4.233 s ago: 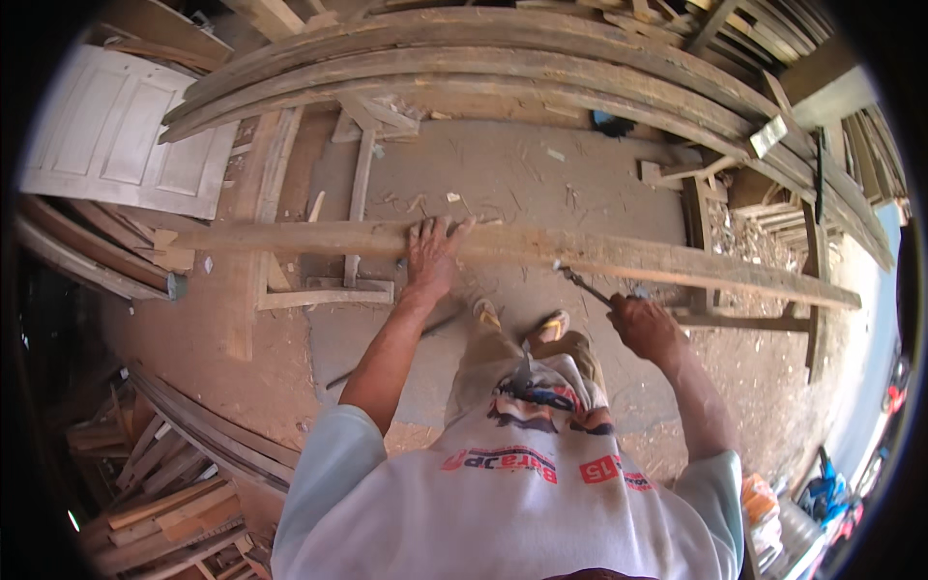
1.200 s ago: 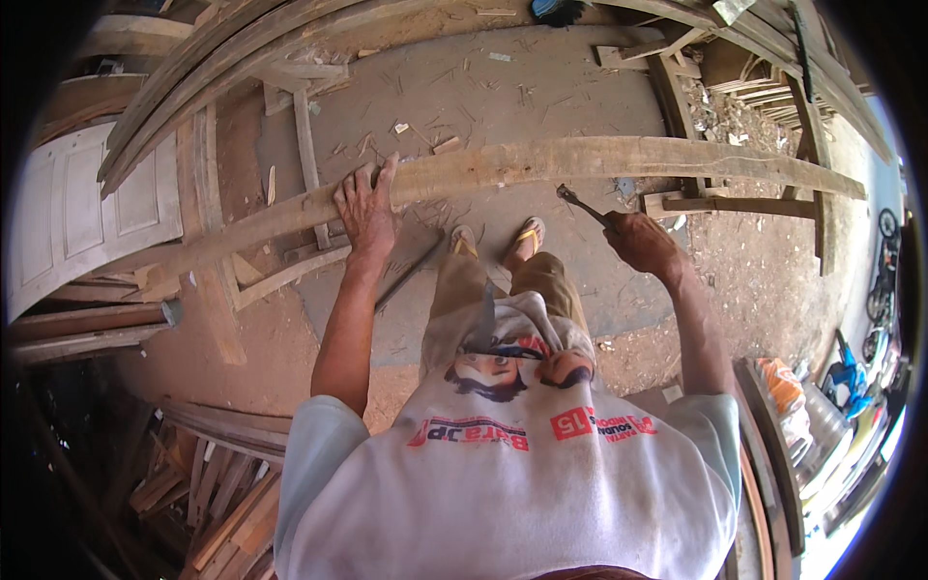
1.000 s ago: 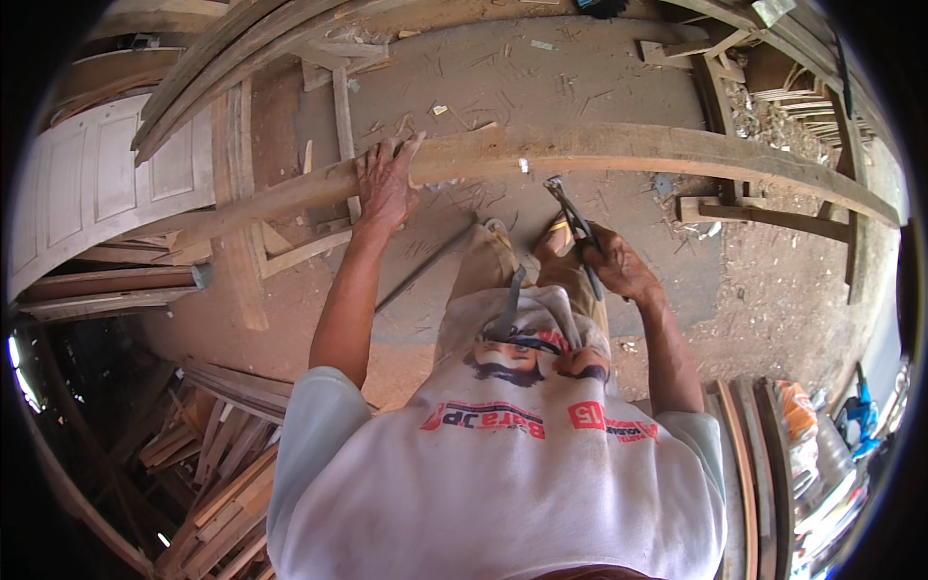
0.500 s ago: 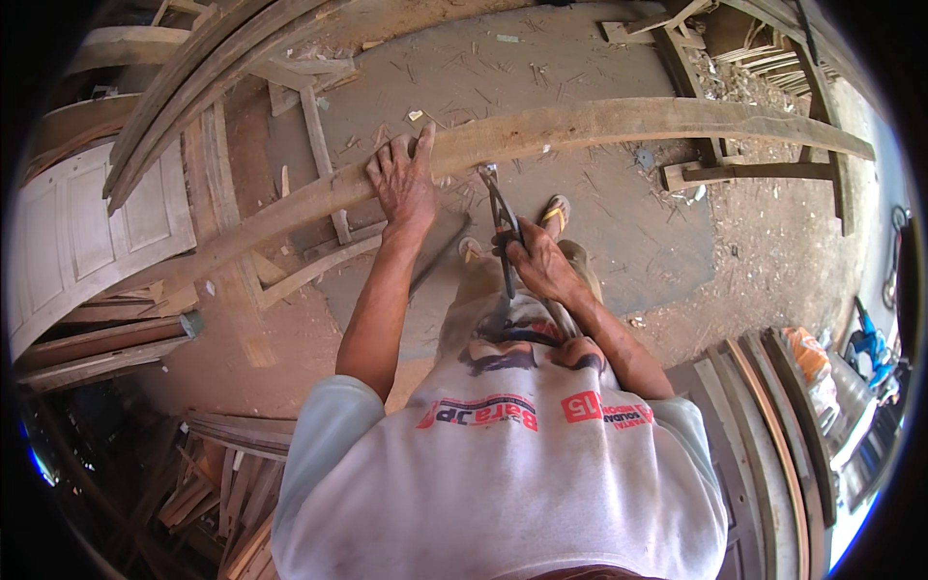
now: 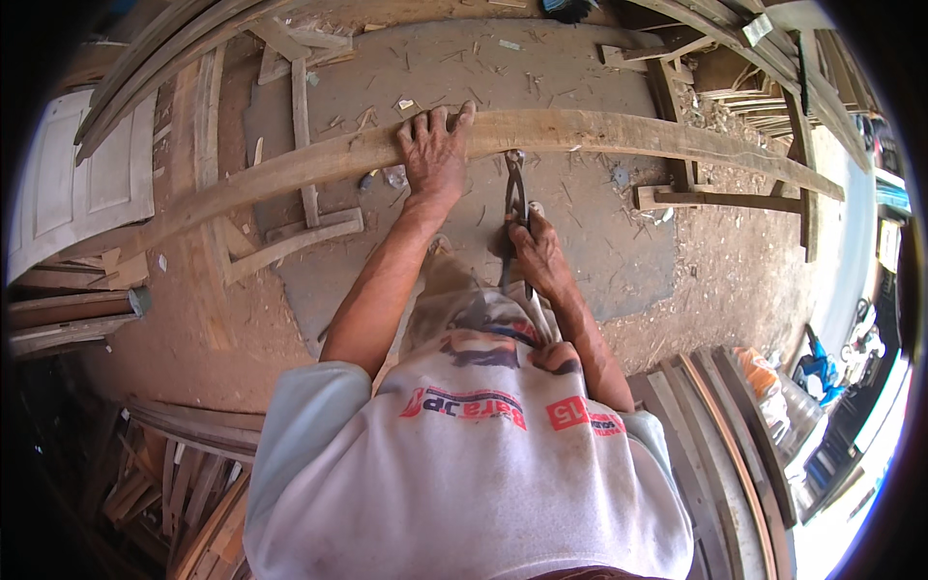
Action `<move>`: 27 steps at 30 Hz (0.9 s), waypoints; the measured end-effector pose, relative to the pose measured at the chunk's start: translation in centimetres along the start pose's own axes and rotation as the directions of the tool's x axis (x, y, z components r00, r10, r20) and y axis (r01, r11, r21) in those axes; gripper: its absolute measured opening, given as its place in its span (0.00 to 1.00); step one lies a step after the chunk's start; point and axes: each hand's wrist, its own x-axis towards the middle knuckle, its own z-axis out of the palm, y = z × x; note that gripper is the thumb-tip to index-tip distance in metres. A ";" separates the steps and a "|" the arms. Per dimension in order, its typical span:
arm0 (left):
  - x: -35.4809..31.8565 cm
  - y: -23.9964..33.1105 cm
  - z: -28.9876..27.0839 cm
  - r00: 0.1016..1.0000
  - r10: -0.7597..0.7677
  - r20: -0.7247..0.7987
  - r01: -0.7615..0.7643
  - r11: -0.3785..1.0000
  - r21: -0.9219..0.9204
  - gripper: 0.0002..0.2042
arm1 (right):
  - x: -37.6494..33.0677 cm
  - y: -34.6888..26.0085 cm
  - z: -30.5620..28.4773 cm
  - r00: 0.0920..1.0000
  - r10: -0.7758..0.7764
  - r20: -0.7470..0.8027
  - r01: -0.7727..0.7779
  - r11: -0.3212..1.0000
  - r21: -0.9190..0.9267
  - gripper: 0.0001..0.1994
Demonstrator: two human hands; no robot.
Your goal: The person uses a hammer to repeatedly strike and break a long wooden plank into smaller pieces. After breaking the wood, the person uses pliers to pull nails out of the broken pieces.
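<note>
A long wooden plank [image 5: 609, 132] stretches across in front of me, bowed by the lens. My left hand [image 5: 433, 166] grips it left of its middle, fingers curled over the far edge. In my right hand [image 5: 544, 256] are the handles of dark metal pincers [image 5: 514, 182]. Their jaws touch the plank's near edge, just right of my left hand. Whether the jaws bite on a nail is too small to make out.
Wooden trestle frames stand at the left [image 5: 302, 145] and right [image 5: 677, 116]. A white panelled door [image 5: 92, 174] leans at far left. Stacked boards [image 5: 715, 454] lie at lower right, with more timber [image 5: 203, 483] at lower left. Wood scraps litter the floor.
My left hand has shifted right along the plank. The pincers are more upright, their jaws a little further right at the near edge. The whole view has swung slightly.
</note>
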 end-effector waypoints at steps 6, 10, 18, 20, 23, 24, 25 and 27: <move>-0.2 -0.1 0.7 1.000 -0.001 -0.017 0.002 0.999 0.039 0.44 | 1.6 1.3 -4.6 0.993 -0.069 0.100 0.093 0.960 -0.265 0.20; -0.6 -0.3 1.2 0.998 0.013 -0.061 -0.009 0.998 0.066 0.47 | 4.8 0.1 -11.1 0.917 -0.072 0.393 0.255 0.863 -0.436 0.17; -0.7 -0.1 0.2 1.000 -0.017 -0.001 0.017 1.000 -0.025 0.42 | 5.8 -0.7 -21.4 0.910 -0.127 0.395 0.415 0.319 -0.852 0.10; -1.0 -0.3 -0.3 1.000 -0.006 0.029 0.008 0.997 -0.077 0.46 | 4.4 1.1 -20.4 0.945 -0.050 0.323 0.287 0.600 -0.747 0.10; -1.5 -2.5 -0.7 0.991 0.120 -0.066 -0.128 0.980 -0.151 0.53 | 1.8 6.0 -15.6 0.965 0.007 0.261 0.052 0.975 -0.218 0.12; -2.0 -3.9 -1.2 0.993 0.113 -0.040 -0.117 0.985 -0.125 0.54 | 0.9 5.5 -13.5 0.968 -0.002 0.249 0.077 0.954 -0.291 0.13; -2.4 -5.7 -1.8 0.994 0.110 -0.015 -0.111 0.989 -0.099 0.54 | 0.3 4.9 -11.5 0.973 -0.013 0.233 0.099 0.928 -0.360 0.14; -2.8 -8.9 -2.9 0.996 0.085 0.037 -0.083 0.995 -0.058 0.56 | -0.2 7.4 -7.3 0.970 -0.143 0.194 0.177 0.969 -0.170 0.17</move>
